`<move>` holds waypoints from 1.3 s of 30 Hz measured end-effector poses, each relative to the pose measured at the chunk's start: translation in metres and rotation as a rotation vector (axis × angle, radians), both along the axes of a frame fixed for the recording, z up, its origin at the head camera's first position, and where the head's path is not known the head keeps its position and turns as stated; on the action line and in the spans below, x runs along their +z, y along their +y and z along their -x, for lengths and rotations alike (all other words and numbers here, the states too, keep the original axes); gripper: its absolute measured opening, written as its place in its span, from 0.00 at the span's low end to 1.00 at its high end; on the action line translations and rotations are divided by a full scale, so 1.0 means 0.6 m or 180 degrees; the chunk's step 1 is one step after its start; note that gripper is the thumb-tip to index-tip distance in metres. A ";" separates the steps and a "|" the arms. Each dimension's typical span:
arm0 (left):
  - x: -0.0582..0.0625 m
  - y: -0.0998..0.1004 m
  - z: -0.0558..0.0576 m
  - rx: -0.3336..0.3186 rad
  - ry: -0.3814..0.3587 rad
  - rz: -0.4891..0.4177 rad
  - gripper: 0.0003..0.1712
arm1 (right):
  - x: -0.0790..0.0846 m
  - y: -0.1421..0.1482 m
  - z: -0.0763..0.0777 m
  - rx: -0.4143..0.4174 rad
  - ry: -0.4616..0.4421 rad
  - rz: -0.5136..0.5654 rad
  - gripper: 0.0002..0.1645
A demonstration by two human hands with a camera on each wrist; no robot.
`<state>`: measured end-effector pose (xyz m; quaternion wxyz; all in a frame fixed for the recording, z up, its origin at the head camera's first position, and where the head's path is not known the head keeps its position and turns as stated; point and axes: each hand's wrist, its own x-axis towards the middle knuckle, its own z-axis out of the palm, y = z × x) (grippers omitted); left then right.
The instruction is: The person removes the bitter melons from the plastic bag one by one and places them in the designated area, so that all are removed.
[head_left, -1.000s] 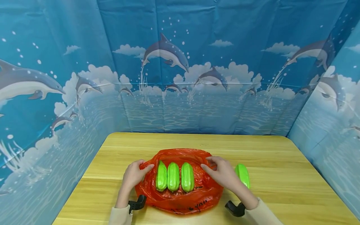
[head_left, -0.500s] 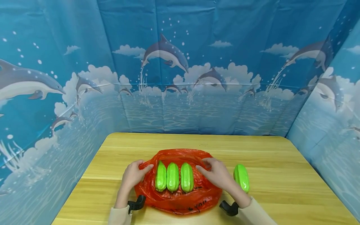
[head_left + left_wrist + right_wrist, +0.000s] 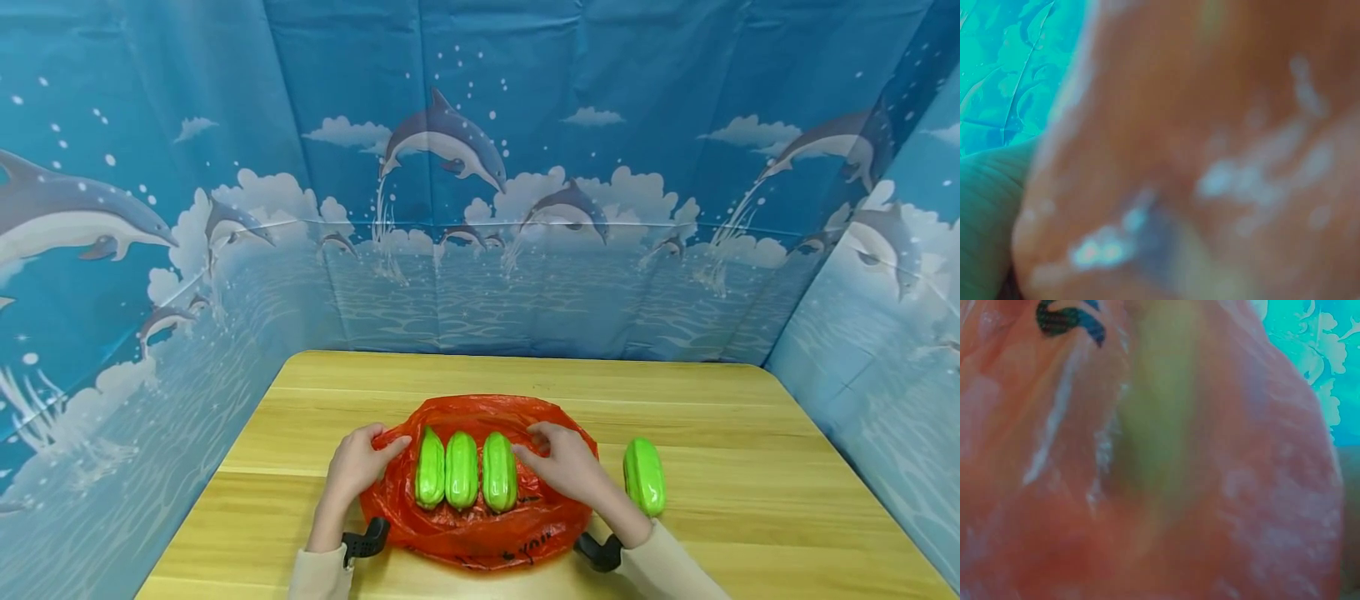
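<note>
A red plastic bag [image 3: 480,537] lies spread open on the table, with dark lettering near its front edge. In it lie three glossy green, oblong, squash-like vegetables, a left one [image 3: 431,471], a middle one [image 3: 461,472] and a right one [image 3: 499,473], side by side. At the bag's left rim, my left hand [image 3: 358,461] holds the plastic between thumb and fingers. My right hand [image 3: 566,462] is over the bag's right side, thumb and fingers apart, thumb tip close to the right vegetable. Blurred red plastic [image 3: 1166,137] fills most of the left wrist view.
Another green vegetable [image 3: 644,477] lies on the wooden table [image 3: 750,467], right of the bag. A blue dolphin-print curtain [image 3: 480,292] hangs behind the table and along both sides. Red plastic [image 3: 1260,506] covers much of the right wrist view, with a yellow-green shape behind it.
My right hand has moved left over the bag, closer to the right vegetable, uncovering more of the vegetable outside. The left hand and the bag stay nearly where they were.
</note>
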<state>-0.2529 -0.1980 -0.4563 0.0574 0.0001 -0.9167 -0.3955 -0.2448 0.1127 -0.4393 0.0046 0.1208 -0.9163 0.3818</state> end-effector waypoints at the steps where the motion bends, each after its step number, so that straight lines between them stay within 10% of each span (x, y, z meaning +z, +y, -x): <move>1: 0.000 0.000 0.000 0.0002 -0.0001 0.0004 0.22 | -0.001 -0.001 0.000 0.0016 -0.0005 -0.0009 0.32; 39: -0.002 0.003 0.002 -0.0025 0.0076 0.0070 0.23 | -0.027 -0.030 0.021 0.0236 -0.0449 -0.0543 0.45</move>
